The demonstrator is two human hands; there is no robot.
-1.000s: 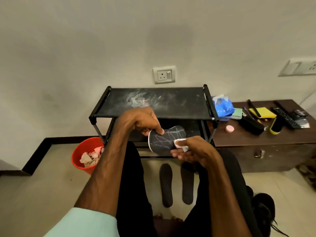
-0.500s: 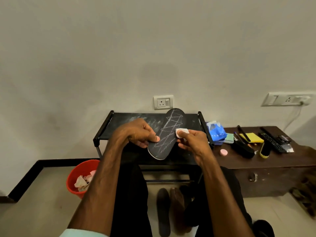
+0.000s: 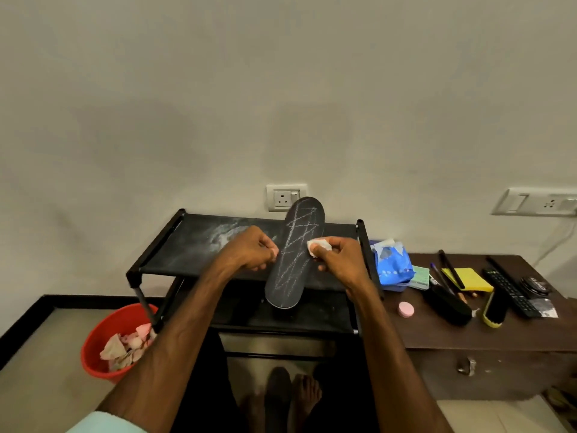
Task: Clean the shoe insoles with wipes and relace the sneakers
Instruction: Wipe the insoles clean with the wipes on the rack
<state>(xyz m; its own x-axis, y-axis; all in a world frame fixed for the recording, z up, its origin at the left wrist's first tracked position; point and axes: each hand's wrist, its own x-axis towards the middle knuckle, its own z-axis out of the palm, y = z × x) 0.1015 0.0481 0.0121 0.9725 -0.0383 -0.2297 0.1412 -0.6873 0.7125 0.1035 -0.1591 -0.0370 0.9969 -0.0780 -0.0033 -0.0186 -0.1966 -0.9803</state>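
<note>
From the head camera, this looks like the insole-wiping step. The left hand [image 3: 249,253] pinches the dark insole [image 3: 295,254] over the rack [image 3: 193,245] top's right end, and the right hand [image 3: 338,259] pinches a wadded wipe [image 3: 318,245] at its edge. The next move likely calls for firm strokes across its white zigzag marks.

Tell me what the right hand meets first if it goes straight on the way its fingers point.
The chalk-marked insole: the right hand points left, its pinched wipe at or near that insole's right edge. Depth is unclear, so they may be touching.
</note>
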